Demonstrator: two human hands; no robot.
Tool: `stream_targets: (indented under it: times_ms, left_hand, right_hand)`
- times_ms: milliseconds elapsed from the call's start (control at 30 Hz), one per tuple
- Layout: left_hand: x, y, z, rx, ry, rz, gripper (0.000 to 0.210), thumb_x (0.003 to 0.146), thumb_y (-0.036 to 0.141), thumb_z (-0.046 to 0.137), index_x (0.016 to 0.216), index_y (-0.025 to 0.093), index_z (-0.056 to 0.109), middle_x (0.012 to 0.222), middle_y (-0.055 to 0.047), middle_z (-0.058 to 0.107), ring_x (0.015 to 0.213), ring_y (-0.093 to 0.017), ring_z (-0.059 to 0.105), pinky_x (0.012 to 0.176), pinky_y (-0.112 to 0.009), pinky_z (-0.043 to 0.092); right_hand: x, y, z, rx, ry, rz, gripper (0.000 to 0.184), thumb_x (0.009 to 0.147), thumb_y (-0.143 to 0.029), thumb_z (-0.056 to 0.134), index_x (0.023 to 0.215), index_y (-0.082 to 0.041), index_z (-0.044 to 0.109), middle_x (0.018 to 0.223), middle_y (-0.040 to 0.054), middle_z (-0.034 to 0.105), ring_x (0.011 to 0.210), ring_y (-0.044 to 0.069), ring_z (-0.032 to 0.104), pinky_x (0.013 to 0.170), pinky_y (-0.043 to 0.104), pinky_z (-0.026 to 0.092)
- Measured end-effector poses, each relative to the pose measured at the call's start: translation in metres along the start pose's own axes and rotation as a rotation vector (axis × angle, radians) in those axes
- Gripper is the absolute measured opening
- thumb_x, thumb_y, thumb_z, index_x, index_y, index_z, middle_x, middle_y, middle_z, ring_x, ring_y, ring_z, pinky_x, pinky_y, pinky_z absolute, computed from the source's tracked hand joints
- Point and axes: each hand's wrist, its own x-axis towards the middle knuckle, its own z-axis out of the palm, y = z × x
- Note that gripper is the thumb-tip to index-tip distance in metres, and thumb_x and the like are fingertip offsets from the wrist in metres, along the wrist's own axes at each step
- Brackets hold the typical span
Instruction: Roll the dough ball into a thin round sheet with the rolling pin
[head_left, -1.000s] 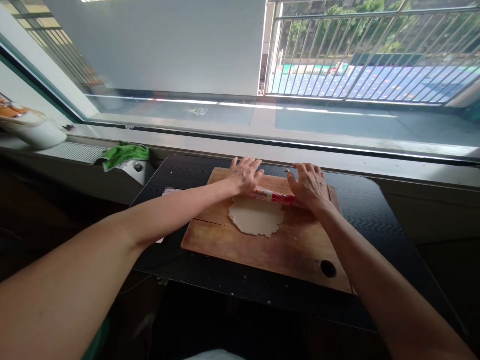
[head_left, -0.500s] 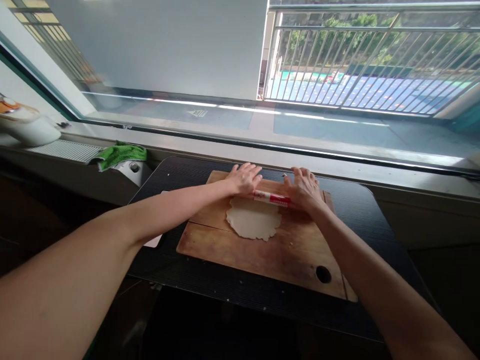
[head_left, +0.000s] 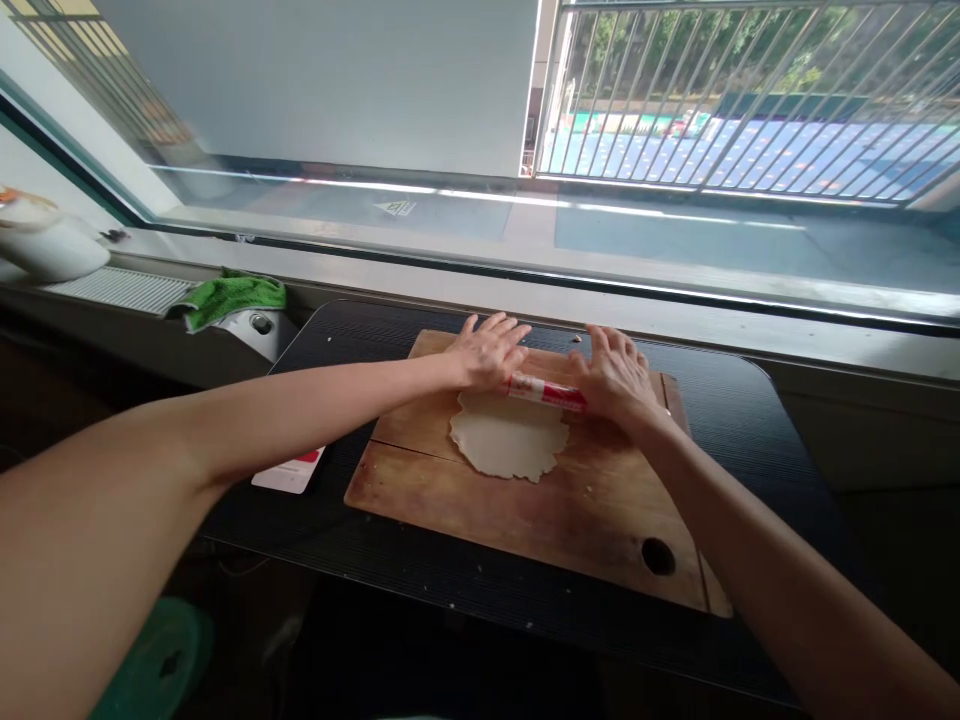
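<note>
A rolling pin (head_left: 547, 392) with a red and white printed label lies across the far edge of a flat, pale sheet of dough (head_left: 510, 437). My left hand (head_left: 489, 350) rests palm down over its left end, fingers stretched forward and apart. Over the other end lies my right hand (head_left: 615, 372), also palm down with spread fingers. Both palms cover the pin's ends, leaving only the labelled middle showing. The dough has a ragged edge and sits on a wooden cutting board (head_left: 480, 512).
The board lies on a dark table (head_left: 735, 440) under a window. Left of it is a phone (head_left: 289, 475) with a lit screen, partly behind my left arm. A green cloth (head_left: 236, 297) hangs over a white appliance (head_left: 262, 332). Below left stands a green plastic stool (head_left: 165, 650).
The camera view has shifted, bringing more of the phone and the green stool into sight. Both hands remain on the rolling pin, which is still at the dough's far edge.
</note>
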Motion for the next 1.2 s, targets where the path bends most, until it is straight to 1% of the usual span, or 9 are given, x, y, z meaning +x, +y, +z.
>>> stream_targets:
  times_ms: [100,167,367,533,600,800,967,1033,1200]
  left_hand:
    - [-0.030,0.004,0.008,-0.008,-0.023,0.147,0.053,0.102,0.040,0.034,0.152,0.025,0.044,0.162,-0.008,0.040,0.151,-0.028,0.030,0.124,-0.055,0.016]
    - [-0.029,0.005,0.008,0.000,0.005,0.156,0.054,0.101,0.039,0.035,0.152,0.025,0.044,0.163,-0.008,0.038,0.152,-0.029,0.028,0.124,-0.056,0.014]
    - [0.028,-0.004,-0.003,-0.047,0.065,-0.171,0.056,0.103,0.034,0.028,0.156,0.018,0.034,0.165,-0.012,0.033,0.153,-0.028,0.027,0.123,-0.057,0.018]
    - [-0.016,-0.002,0.012,-0.038,0.047,0.084,0.056,0.102,0.046,0.033,0.150,0.022,0.047,0.161,-0.009,0.042,0.150,-0.031,0.031,0.124,-0.054,0.017]
    - [-0.020,0.000,0.011,-0.001,0.087,0.117,0.056,0.102,0.046,0.033,0.149,0.022,0.048,0.160,-0.009,0.042,0.150,-0.031,0.029,0.124,-0.054,0.015]
    - [0.026,-0.003,-0.007,0.030,-0.022,-0.164,0.060,0.103,0.042,0.027,0.159,0.019,0.029,0.167,-0.009,0.030,0.154,-0.027,0.024,0.124,-0.055,0.018]
    - [-0.011,0.002,0.001,0.069,-0.052,0.017,0.060,0.103,0.045,0.024,0.156,0.022,0.036,0.163,-0.008,0.038,0.151,-0.027,0.030,0.123,-0.052,0.022]
    - [-0.010,0.003,0.001,0.077,-0.022,0.020,0.060,0.103,0.044,0.025,0.158,0.022,0.033,0.165,-0.008,0.034,0.153,-0.027,0.026,0.124,-0.055,0.018]
    - [0.028,-0.001,-0.010,0.063,0.004,-0.175,0.063,0.103,0.040,0.026,0.161,0.015,0.021,0.169,-0.011,0.021,0.157,-0.027,0.015,0.125,-0.058,0.013]
  right_hand:
    - [-0.034,0.003,0.005,-0.026,-0.021,-0.176,0.051,0.100,-0.039,0.026,0.142,-0.023,0.051,0.148,0.0118,0.054,0.140,0.029,0.041,0.115,0.049,0.032]
    - [-0.032,0.005,0.006,-0.038,-0.023,-0.206,0.051,0.100,-0.037,0.026,0.142,-0.023,0.051,0.149,0.0121,0.053,0.142,0.029,0.039,0.116,0.050,0.029]
    - [0.029,0.004,0.000,-0.016,-0.007,0.055,0.054,0.097,-0.038,0.037,0.145,-0.016,0.048,0.150,0.0186,0.049,0.139,0.034,0.041,0.114,0.054,0.031]
    - [-0.022,0.004,0.007,-0.046,0.049,-0.202,0.050,0.100,-0.039,0.031,0.142,-0.023,0.051,0.151,0.0131,0.050,0.142,0.031,0.037,0.116,0.052,0.029]
    - [-0.023,0.004,0.007,-0.048,0.058,-0.230,0.050,0.099,-0.038,0.032,0.143,-0.022,0.051,0.153,0.0139,0.048,0.144,0.032,0.035,0.117,0.054,0.027]
    - [0.029,-0.001,-0.001,0.016,-0.023,0.052,0.059,0.095,-0.040,0.040,0.147,-0.014,0.045,0.154,0.0210,0.043,0.141,0.038,0.038,0.114,0.059,0.029]
    - [-0.017,0.002,0.007,0.018,0.012,-0.179,0.052,0.099,-0.042,0.031,0.141,-0.019,0.052,0.148,0.0159,0.052,0.140,0.034,0.040,0.113,0.056,0.032]
    - [-0.014,0.004,0.010,0.016,0.095,-0.229,0.050,0.098,-0.040,0.034,0.139,-0.021,0.054,0.146,0.0153,0.053,0.140,0.034,0.038,0.113,0.056,0.031]
    - [0.034,0.006,0.009,0.003,0.102,0.053,0.055,0.093,-0.040,0.043,0.141,-0.014,0.051,0.147,0.0216,0.048,0.136,0.038,0.040,0.109,0.058,0.034]
